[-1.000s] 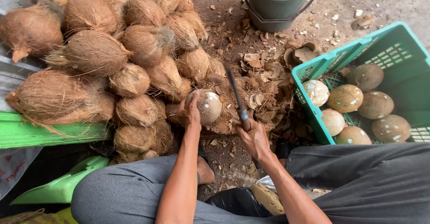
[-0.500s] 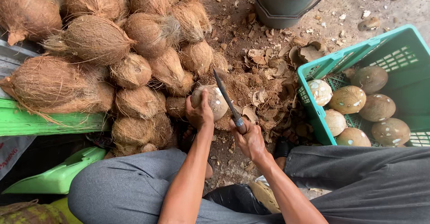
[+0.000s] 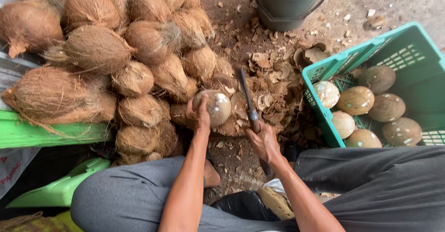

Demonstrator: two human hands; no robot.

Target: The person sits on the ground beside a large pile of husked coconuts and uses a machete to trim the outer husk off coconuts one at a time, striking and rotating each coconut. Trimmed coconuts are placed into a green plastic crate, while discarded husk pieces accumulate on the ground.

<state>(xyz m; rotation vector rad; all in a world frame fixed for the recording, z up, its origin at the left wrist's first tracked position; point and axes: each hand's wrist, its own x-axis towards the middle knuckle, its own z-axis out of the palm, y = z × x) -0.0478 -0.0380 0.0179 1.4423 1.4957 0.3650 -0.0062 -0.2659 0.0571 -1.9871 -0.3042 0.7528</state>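
Gripping a partly peeled coconut (image 3: 214, 107), the left hand (image 3: 198, 116) has its fingers wrapped over the near side of the shell, so that side is hidden; the nut rests low on the ground at the foot of the heap of husked brown coconuts (image 3: 116, 60). The right hand (image 3: 263, 141) has its fingers clenched round the handle of a long dark knife (image 3: 247, 101), whose blade points away from the person, just beside the coconut; the handle is mostly covered by the fist. The heap and a grey bucket (image 3: 289, 5) are cut off by the frame's top edge. A teal plastic crate (image 3: 352, 60) on the right holds peeled nuts and runs out of view. Shell chips (image 3: 273, 74) litter the bare dirt-covered concrete floor (image 3: 408, 5).
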